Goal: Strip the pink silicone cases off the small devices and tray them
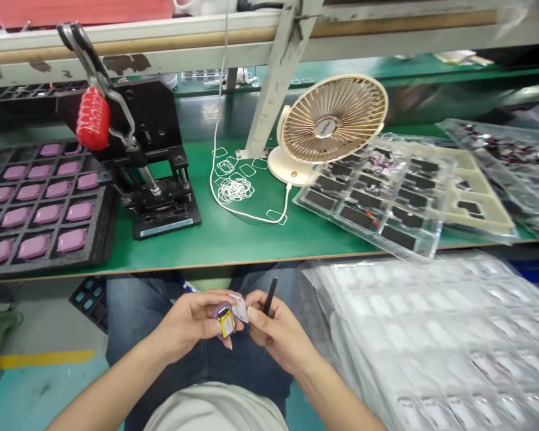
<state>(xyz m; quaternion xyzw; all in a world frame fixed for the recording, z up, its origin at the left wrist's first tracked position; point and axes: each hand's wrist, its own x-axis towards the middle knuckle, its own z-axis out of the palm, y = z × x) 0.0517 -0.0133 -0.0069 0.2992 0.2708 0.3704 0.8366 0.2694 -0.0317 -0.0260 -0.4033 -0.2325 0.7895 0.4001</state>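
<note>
My left hand [193, 320] is closed around a small purple device housing [226, 321] above my lap. Its inside faces up and shows a yellow battery-like part. Beside it, a thin pale-purple cover [239, 307] stands tilted at the housing's edge, between my two hands. My right hand [273, 329] has its thumb and fingers at that cover's right edge. A slim black stick-like tool [270, 296] juts up out of the same hand. How the cover joins the housing is hidden by my fingers.
A black toggle press [161, 179] with a red handle stands left of centre, beside a foam tray [103, 239] of purple housings. White gasket rings [236, 189] lie near a fan [335, 123]. Clear part trays [377, 203] overhang the bench edge; a bagged tray stack [386, 323] sits at right.
</note>
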